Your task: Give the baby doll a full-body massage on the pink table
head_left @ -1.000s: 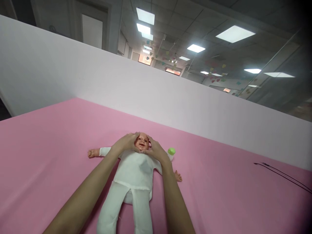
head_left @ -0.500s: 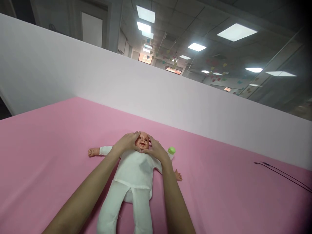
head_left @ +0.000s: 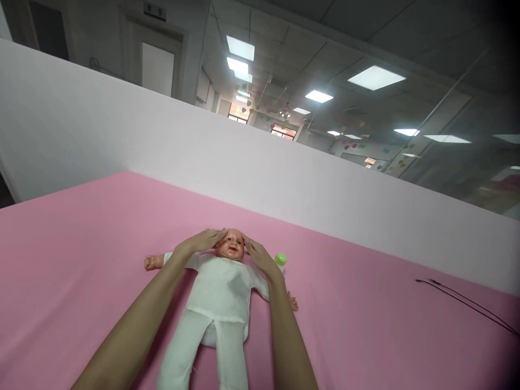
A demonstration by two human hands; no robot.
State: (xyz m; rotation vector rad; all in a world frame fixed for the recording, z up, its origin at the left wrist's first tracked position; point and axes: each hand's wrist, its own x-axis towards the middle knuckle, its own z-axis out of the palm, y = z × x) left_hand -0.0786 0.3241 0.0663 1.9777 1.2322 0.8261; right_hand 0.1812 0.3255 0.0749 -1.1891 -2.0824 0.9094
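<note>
One white partition (head_left: 244, 162) rises behind the pink tabletop (head_left: 365, 330), where our smiling doll (head_left: 221, 287), clothed in white, lies face-up. Our left grip (head_left: 201, 240) and right grip (head_left: 260, 257), both uncurled, flank its head; rightward we see a dark cord (head_left: 467, 302) and a green-topped bottle (head_left: 280, 259).

From six o'clock, at the leg end of the doll (head_left: 219, 290), one head-worn camera is facing twelve at moderate range, also catching the ceiling (head_left: 292, 51) towards one o'clock.

No legible text, numbers or brands anywhere; dark plate (head_left: 155, 11) above door (head_left: 157, 70) possibly marked, too dim and small to read.
</note>
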